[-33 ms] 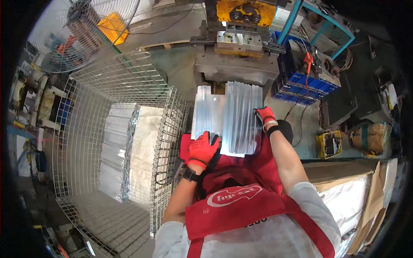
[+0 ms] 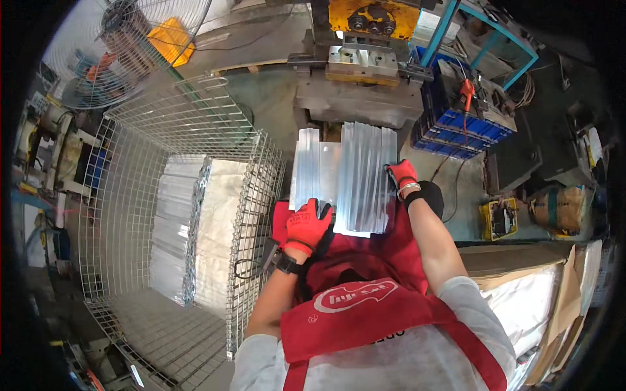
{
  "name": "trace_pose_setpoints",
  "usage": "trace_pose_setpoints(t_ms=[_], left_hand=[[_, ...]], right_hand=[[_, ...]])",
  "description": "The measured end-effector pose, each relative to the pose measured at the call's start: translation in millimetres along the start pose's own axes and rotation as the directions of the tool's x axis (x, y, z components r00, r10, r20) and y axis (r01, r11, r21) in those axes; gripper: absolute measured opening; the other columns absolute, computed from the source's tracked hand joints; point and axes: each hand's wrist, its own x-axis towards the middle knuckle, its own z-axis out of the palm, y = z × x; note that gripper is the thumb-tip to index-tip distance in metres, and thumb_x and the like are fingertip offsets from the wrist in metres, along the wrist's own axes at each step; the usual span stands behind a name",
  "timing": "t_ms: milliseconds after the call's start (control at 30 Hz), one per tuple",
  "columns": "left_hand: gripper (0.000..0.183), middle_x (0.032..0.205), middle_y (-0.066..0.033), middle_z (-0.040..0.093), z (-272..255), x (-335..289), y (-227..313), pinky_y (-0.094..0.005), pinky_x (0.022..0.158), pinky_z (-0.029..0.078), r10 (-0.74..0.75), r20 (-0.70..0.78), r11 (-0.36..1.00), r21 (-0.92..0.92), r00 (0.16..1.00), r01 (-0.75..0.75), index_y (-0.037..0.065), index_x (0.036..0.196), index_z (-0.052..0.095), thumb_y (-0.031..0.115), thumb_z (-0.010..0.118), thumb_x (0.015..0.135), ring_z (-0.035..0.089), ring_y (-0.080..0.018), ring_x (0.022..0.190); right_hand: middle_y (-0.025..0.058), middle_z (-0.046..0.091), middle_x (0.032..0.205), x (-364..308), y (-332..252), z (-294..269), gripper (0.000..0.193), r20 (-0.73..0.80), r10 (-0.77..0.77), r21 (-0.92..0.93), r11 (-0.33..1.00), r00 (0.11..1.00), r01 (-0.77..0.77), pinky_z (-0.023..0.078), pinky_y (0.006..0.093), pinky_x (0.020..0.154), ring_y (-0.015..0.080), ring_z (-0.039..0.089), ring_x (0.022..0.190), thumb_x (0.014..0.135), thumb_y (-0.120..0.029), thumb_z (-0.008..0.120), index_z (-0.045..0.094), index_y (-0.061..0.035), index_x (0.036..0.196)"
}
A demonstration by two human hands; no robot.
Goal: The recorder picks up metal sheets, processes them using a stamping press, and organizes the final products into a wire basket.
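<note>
Across my lap, at the front of a press, lie long, thin, silvery metal strips. A large overlapping stack of strips [image 2: 366, 179] is on the right, and a smaller group of strips [image 2: 308, 166] on the left, with a flat shiny sheet [image 2: 328, 173] showing between them. My left hand [image 2: 308, 225], in a red glove with black fingertips, rests at the near end of the left group, its thumb and forefinger apart. At the right edge of the large stack, my right hand [image 2: 403, 173], gloved alike, has its fingers curled against the strips. Its fingertips are partly hidden.
A wire cage [image 2: 261, 195] on my left holds more strips [image 2: 176, 221] and a pale liner. Ahead stands the press [image 2: 362, 65]. Blue crates [image 2: 456, 127] with an orange-red air gun [image 2: 467, 91], a small yellow bin [image 2: 499, 219] and an open carton [image 2: 521, 260] are to the right.
</note>
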Motion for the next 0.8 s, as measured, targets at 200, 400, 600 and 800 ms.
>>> trace_pose_setpoints(t_ms=[200, 400, 600, 800], left_hand=[[0.034, 0.075, -0.0145, 0.058, 2.4, 0.5, 10.5, -0.0413, 0.061, 0.044, 0.045, -0.067, 0.996, -0.079, 0.997, -0.051, 0.007, 0.085, 0.051, 0.04, 0.053, 0.076, 0.056, -0.0314, 0.071], [0.041, 0.081, -0.0139, 0.059, -1.1, 1.9, 16.1, -0.0411, 0.064, 0.045, 0.03, 0.005, 0.995, -0.092, 1.0, -0.029, 0.007, 0.093, 0.05, 0.043, 0.051, 0.075, 0.057, -0.0305, 0.076], [0.042, 0.083, -0.0142, 0.059, -1.0, -3.1, 11.1, -0.0406, 0.064, 0.045, 0.006, 0.043, 0.995, -0.102, 0.999, -0.001, 0.007, 0.095, 0.05, 0.043, 0.051, 0.074, 0.058, -0.0304, 0.076], [0.037, 0.083, -0.0144, 0.059, -0.2, 0.9, 17.4, -0.0404, 0.068, 0.044, 0.013, 0.04, 0.985, -0.17, 0.999, -0.006, 0.008, 0.092, 0.052, 0.041, 0.052, 0.075, 0.057, -0.0314, 0.079]], right_hand=[[0.0226, 0.053, 0.102, -41.2, -36.1, -28.9, 0.078, -0.075, -0.03, -0.048, 0.998, 0.997, 0.026, 0.042, 0.04, 0.081, 0.0342, 0.051, 0.097, 0.058, -0.054, 0.065, 0.043, -0.0002, 0.11], [0.0211, 0.05, 0.111, -4.3, -15.4, -20.1, 0.086, 0.176, -0.035, -0.042, 0.998, 0.984, 0.043, 0.04, 0.0382, 0.086, 0.0322, 0.048, 0.104, 0.056, -0.052, 0.068, 0.038, 0.003, 0.115], [0.0199, 0.053, 0.106, -36.9, -31.2, -20.1, 0.08, 0.042, -0.093, -0.1, 0.99, 0.995, 0.097, 0.04, 0.0394, 0.084, 0.0328, 0.049, 0.101, 0.06, -0.046, 0.067, 0.037, 0.0024, 0.116], [0.0185, 0.052, 0.106, -50.8, -35.7, -22.6, 0.082, -0.044, -0.164, -0.08, 0.984, 0.986, 0.16, 0.04, 0.0383, 0.084, 0.0316, 0.049, 0.101, 0.061, -0.048, 0.066, 0.035, -0.0015, 0.12]])
